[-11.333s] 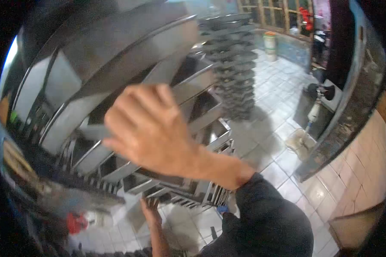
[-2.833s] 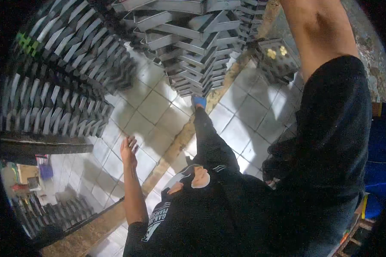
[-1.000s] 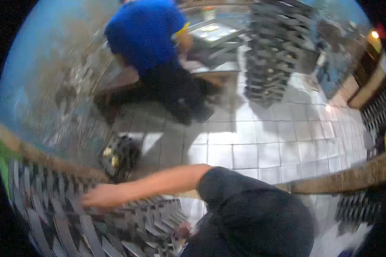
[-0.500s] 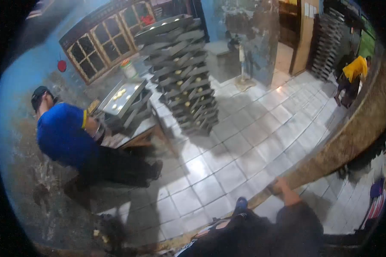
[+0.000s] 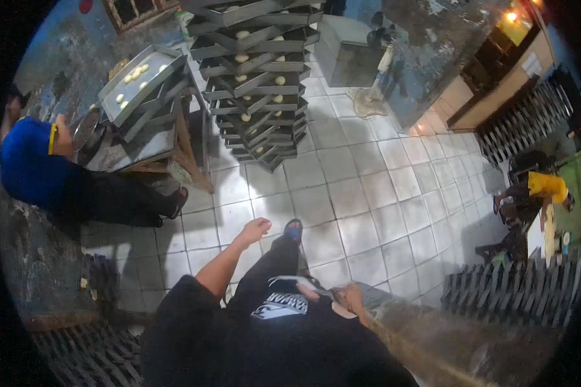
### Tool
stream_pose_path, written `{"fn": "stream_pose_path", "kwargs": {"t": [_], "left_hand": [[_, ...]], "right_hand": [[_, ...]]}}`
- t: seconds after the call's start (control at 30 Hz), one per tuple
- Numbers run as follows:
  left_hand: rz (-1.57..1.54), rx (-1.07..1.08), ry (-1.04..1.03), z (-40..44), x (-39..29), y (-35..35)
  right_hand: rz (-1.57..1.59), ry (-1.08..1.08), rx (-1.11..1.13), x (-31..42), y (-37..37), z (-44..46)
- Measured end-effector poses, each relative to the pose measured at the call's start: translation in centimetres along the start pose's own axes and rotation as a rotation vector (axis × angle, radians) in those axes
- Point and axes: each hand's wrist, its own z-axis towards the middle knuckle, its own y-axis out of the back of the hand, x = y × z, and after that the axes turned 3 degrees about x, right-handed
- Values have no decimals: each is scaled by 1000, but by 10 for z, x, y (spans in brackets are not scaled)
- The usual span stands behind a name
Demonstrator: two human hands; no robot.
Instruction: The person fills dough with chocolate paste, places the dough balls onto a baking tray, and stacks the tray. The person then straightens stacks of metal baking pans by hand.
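Note:
My left hand (image 5: 257, 230) hangs over the tiled floor in front of my body, its fingers loosely curled and nothing visible in them. Close to my waist, my right hand (image 5: 352, 298) is beside the end of a low brown wall (image 5: 426, 329). A greyish patch lies by its fingers, and I cannot tell whether the hand touches or grips it. My foot in a dark sandal (image 5: 294, 230) is forward on the white tiles (image 5: 342, 193).
A tall stack of metal trays (image 5: 255, 84) with pale dough balls stands ahead. Left of it, a table (image 5: 142, 149) bears more trays (image 5: 139, 87), beside a person in blue (image 5: 39, 171). Several stacked trays (image 5: 510, 290) and a person in yellow (image 5: 547, 187) are right.
My view has tipped downward and moved forward past the low wall's end. My left hand has come into view. My right hand now appears nearer my waist. The person in blue has raised an arm.

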Motion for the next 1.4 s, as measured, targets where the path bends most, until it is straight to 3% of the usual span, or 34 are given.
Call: {"fn": "stream_pose_path", "kwargs": {"t": [0.03,0.1,0.17,0.23,0.27,0.3,0.37,0.4,0.47,0.5,0.57,0.6,0.63,0.67,0.7,0.77,0.83,0.87,0.93,0.97,1.0,1.1,1.17,1.23,1.3,1.4], "left_hand": [[56,44,42,27,-3,-1],[5,9,72,89,32,2],[165,19,384,143,45,15],[136,11,517,189,27,25],[143,18,516,213,3,21],[179,31,462,233,-25,22],[221,28,412,286,-56,26],[352,82,148,331,-56,24],[17,178,332,377,-127,17],[24,162,326,406,-149,15],[153,16,101,471,-152,-3],[101,-5,-18,487,-145,-8],[52,-20,-138,502,-142,-13],[-100,-31,-77,499,-172,-20],[-248,-38,-20,506,-185,-24],[-167,44,85,511,-188,-15],[-579,-218,162,496,-216,-40],[-333,-236,-27,490,-202,-48],[-649,-456,410,491,-241,-69],[-902,-368,267,496,-200,-77],[-1159,-253,152,501,-194,-82],[-1057,-478,352,535,-216,-130],[-963,-518,484,581,-239,-123],[-888,-496,535,646,-269,-86],[-806,-472,528,716,-299,-31],[-688,-487,428,813,-358,73]], "right_hand": [[-6,-1,16,-5,8,15],[269,-323,38,-20,36,50],[392,-291,126,-29,105,84],[-213,238,246,-54,160,122],[-328,162,137,-68,164,143],[-228,104,105,-86,169,165],[299,-32,-5,-130,186,214],[534,-74,-52,-150,194,242],[749,-186,-28,-181,217,301],[834,-277,-2,-193,234,333],[-304,372,116,-248,255,410],[-407,273,273,-237,295,446],[-407,295,275,-253,304,479],[200,188,167,-285,302,518],[371,250,123,-305,314,567],[706,401,63,-338,347,662],[-400,456,189,-308,452,757],[-424,444,194,-300,487,805],[443,-2,164,-281,546,900],[686,-152,105,-260,574,938],[660,-145,117,-235,608,975],[595,-127,145,-164,682,1079],[576,-79,182,-117,710,1142],[198,506,128,-159,642,1273],[-368,688,145,-115,677,1300],[-603,818,195,-47,692,1356]]}}
